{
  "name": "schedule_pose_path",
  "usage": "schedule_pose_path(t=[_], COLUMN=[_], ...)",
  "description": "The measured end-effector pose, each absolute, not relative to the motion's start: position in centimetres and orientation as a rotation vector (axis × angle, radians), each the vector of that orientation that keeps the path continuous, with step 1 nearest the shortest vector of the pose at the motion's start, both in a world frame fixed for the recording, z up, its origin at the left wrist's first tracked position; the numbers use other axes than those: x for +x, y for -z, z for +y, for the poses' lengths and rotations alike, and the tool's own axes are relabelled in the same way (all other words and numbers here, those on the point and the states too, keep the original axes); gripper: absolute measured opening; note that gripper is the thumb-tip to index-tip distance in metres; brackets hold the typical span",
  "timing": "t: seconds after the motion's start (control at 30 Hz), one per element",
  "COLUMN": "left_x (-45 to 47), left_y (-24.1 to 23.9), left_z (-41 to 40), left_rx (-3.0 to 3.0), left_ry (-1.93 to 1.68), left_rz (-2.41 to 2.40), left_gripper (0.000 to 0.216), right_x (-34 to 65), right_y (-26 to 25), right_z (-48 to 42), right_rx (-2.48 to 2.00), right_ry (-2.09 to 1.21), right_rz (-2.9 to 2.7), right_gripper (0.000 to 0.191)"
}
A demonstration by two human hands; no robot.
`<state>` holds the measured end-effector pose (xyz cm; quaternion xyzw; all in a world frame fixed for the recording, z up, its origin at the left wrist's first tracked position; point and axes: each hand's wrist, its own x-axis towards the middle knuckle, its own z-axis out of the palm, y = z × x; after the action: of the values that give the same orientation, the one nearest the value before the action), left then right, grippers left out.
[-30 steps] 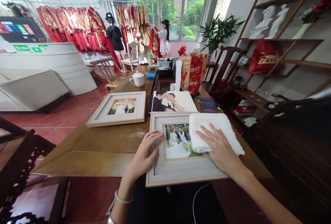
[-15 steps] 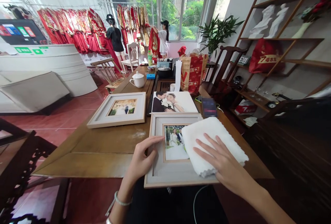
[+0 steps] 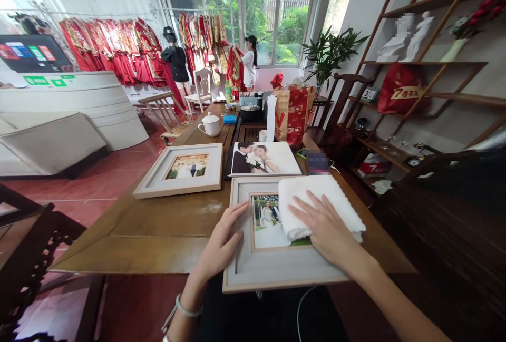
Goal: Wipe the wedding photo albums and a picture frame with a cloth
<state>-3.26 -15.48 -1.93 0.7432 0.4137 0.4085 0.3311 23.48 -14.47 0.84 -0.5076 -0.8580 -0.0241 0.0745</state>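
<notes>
A grey-white picture frame (image 3: 272,268) with a wedding photo lies at the near edge of the wooden table (image 3: 158,231), partly overhanging it. My left hand (image 3: 221,244) rests flat on the frame's left border, fingers stretched out. My right hand (image 3: 326,228) lies flat with spread fingers on a folded white cloth (image 3: 316,199), pressing it onto the frame's glass at the right side. A second framed photo (image 3: 182,168) lies further left. An unframed wedding print (image 3: 263,158) lies behind the near frame.
A white teapot (image 3: 210,123), a red gift bag (image 3: 292,113) and small items stand at the table's far end. A phone (image 3: 318,163) lies right of the print. Dark carved chairs flank the table. Two people stand at racks of red garments by the window. Shelves line the right wall.
My right hand slid the cloth down and toward me over the glass, then back up and left. My left hand stayed on the frame's left border.
</notes>
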Motion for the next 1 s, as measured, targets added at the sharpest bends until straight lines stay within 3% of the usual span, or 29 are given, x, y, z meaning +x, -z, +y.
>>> schedule_pose_path(t=[0.2, 0.4, 0.63, 0.8, 1.0], left_x=[-3.3, -3.5, -3.8, -3.8, -3.6], left_y=[2.5, 2.4, 1.6, 2.0, 2.6], left_z=[-15.3, -15.2, -15.4, -15.3, -15.3], left_rx=[1.985, 1.984, 1.958, 1.934, 1.919], left_ry=[-1.017, -0.972, -0.934, -0.955, -1.008], left_rz=[1.088, 1.086, 1.07, 1.086, 1.106], left_gripper=[0.053, 0.052, 0.054, 0.05, 0.043], right_x=[22.7, 28.8, 26.2, 21.1, 18.9], right_y=[-3.2, -3.0, -2.2, -2.1, -3.4], right_z=[-19.5, -21.9, -14.3, -13.2, -18.7], right_rx=[-1.075, -1.226, -1.605, -1.675, -1.1], right_ry=[-0.424, -0.161, 0.01, -0.133, -0.568], right_rz=[-2.873, -2.75, -2.469, -2.5, -2.768], right_gripper=[0.099, 0.086, 0.076, 0.078, 0.093])
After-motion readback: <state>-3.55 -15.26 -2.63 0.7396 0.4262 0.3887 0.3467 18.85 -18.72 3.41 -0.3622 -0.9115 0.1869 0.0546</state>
